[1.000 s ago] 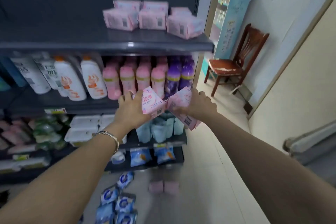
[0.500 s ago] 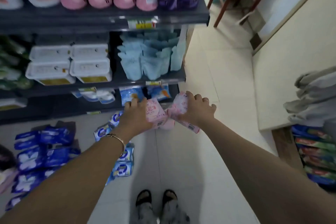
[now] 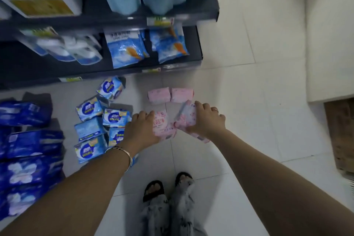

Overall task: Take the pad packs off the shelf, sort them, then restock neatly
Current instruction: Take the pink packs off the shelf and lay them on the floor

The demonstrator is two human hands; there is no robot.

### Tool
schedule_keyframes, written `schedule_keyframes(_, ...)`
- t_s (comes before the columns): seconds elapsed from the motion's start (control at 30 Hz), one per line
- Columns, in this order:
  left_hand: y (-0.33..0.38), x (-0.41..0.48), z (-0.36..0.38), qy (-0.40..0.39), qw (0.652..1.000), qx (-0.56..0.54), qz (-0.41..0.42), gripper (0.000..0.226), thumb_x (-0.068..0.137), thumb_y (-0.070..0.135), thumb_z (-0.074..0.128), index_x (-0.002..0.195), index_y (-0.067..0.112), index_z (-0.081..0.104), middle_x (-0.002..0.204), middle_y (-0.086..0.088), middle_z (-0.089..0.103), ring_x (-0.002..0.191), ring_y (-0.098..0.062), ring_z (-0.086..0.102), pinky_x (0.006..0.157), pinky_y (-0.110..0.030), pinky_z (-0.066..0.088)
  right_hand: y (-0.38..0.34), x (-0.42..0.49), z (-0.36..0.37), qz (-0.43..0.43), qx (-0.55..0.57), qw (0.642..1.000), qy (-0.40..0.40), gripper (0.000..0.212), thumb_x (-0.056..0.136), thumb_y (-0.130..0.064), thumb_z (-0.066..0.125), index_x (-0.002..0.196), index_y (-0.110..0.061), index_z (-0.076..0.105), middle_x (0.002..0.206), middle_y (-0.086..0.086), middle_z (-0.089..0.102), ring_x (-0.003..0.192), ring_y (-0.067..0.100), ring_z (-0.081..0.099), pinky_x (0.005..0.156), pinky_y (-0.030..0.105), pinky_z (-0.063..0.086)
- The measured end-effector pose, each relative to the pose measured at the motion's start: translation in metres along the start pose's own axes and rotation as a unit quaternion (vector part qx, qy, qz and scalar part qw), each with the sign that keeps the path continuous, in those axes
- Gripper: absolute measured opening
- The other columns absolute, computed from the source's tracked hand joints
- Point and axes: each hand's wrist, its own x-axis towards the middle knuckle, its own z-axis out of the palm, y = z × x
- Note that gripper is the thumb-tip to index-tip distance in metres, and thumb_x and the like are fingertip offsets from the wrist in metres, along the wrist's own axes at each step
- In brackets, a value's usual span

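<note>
My left hand (image 3: 140,129) grips a pink pad pack (image 3: 163,125) low over the floor tiles. Beside it my right hand (image 3: 206,120) grips a second pink pad pack (image 3: 188,119), tilted, touching the first at its lower corner. Just beyond them two more pink pad packs (image 3: 170,95) lie side by side on the floor. Left of my hands lies a loose group of light blue pad packs (image 3: 99,119). Further left a pile of dark blue pad packs (image 3: 28,140) covers the floor.
The dark shelf unit (image 3: 172,63) stands ahead, its bottom shelf holding blue and white packets, with pale blue pouches above. My feet in sandals (image 3: 166,186) are below my hands. A white counter side (image 3: 329,44) and a wooden pallet (image 3: 342,134) stand at the right.
The view has dropped from the upper shelves to the floor. Both hands have carried their pink packs down, close to the two pink packs lying on the tiles.
</note>
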Motion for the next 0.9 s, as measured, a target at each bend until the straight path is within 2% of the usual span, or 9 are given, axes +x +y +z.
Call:
schedule_keyframes(0.17,-0.018,0.088,0.097,0.034,0.999,-0.006,0.028,0.096,0.069,0.059,0.071,0.142,0.015,0.026,0.131,-0.012,0.037,0.123,-0.031,0.033,0.099,-0.039,0.038,0.020,0.089,0.091,-0.011,-0.028,1.000,-0.004,0.107,0.063,-0.079,0.062,0.143,-0.022,0.021,0.139,0.005,0.041,0.127,0.033,0.040,0.097,0.050,0.036)
schedule_keyframes(0.3,-0.031,0.153,0.156,0.056,0.997,0.017,0.041,0.096,0.069,0.057,0.072,0.142,0.014,0.027,0.132,-0.013,0.035,0.125,-0.031,0.030,0.104,-0.039,0.034,0.025,0.152,0.150,-0.006,-0.033,0.999,-0.018,0.106,0.065,-0.076,0.063,0.144,-0.021,0.021,0.140,0.007,0.039,0.129,0.034,0.038,0.098,0.052,0.035)
schedule_keyframes(0.37,-0.037,0.181,0.178,0.078,0.995,0.027,0.051,0.093,0.069,0.058,0.071,0.141,0.015,0.030,0.130,-0.013,0.037,0.122,-0.030,0.032,0.103,-0.038,0.033,0.025,0.177,0.173,-0.007,-0.044,0.999,0.007,0.098,0.069,-0.067,0.068,0.143,-0.022,0.022,0.140,0.007,0.038,0.129,0.032,0.037,0.097,0.051,0.036)
schedule_keyframes(0.43,-0.044,0.203,0.194,0.096,0.993,0.026,0.058,0.087,0.071,0.051,0.072,0.140,0.015,0.032,0.133,-0.013,0.036,0.126,-0.032,0.029,0.105,-0.039,0.031,0.026,0.199,0.191,-0.024,-0.055,0.997,0.040,0.088,0.075,-0.050,0.072,0.142,-0.023,0.023,0.140,0.006,0.036,0.130,0.031,0.034,0.096,0.050,0.037)
schedule_keyframes(0.53,-0.054,0.222,0.213,0.100,0.994,-0.011,0.048,0.084,0.077,0.028,0.072,0.145,0.016,0.025,0.147,-0.013,0.022,0.139,-0.038,0.011,0.114,-0.047,0.021,0.026,0.224,0.210,-0.049,-0.058,0.995,0.060,0.083,0.078,-0.027,0.070,0.143,-0.024,0.019,0.143,0.007,0.027,0.136,0.033,0.023,0.099,0.053,0.034)
schedule_keyframes(0.6,-0.059,0.228,0.220,0.095,0.994,-0.024,0.038,0.086,0.079,0.022,0.069,0.148,0.018,0.018,0.151,-0.012,0.015,0.142,-0.038,0.003,0.114,-0.051,0.020,0.023,0.233,0.218,-0.051,-0.058,0.996,0.051,0.084,0.079,-0.022,0.069,0.144,-0.026,0.016,0.145,0.007,0.022,0.139,0.034,0.016,0.100,0.053,0.035)
schedule_keyframes(0.73,-0.058,0.223,0.213,0.042,0.999,-0.016,0.016,0.087,0.082,0.022,0.063,0.149,0.025,0.007,0.153,-0.006,0.001,0.142,-0.034,-0.005,0.114,-0.056,0.013,0.013,0.231,0.214,-0.038,-0.070,0.996,0.027,0.087,0.080,-0.022,0.068,0.146,-0.027,0.012,0.150,0.009,0.015,0.142,0.035,0.012,0.104,0.054,0.033)
schedule_keyframes(0.8,-0.054,0.209,0.198,0.030,1.000,-0.001,0.008,0.083,0.083,0.026,0.061,0.149,0.026,0.010,0.153,-0.005,0.002,0.142,-0.033,0.000,0.114,-0.053,0.012,0.009,0.219,0.203,-0.029,-0.064,0.997,0.017,0.087,0.081,-0.024,0.067,0.147,-0.029,0.011,0.152,0.008,0.011,0.142,0.035,0.013,0.105,0.055,0.030)
schedule_keyframes(0.9,-0.050,0.180,0.161,0.052,0.998,-0.012,0.020,0.064,0.086,0.029,0.058,0.144,0.021,0.031,0.148,-0.007,0.024,0.136,-0.028,0.024,0.110,-0.038,0.026,0.000,0.187,0.173,-0.034,-0.040,0.999,0.006,0.075,0.086,-0.027,0.062,0.147,-0.026,0.018,0.153,0.008,0.013,0.141,0.036,0.016,0.106,0.051,0.031)
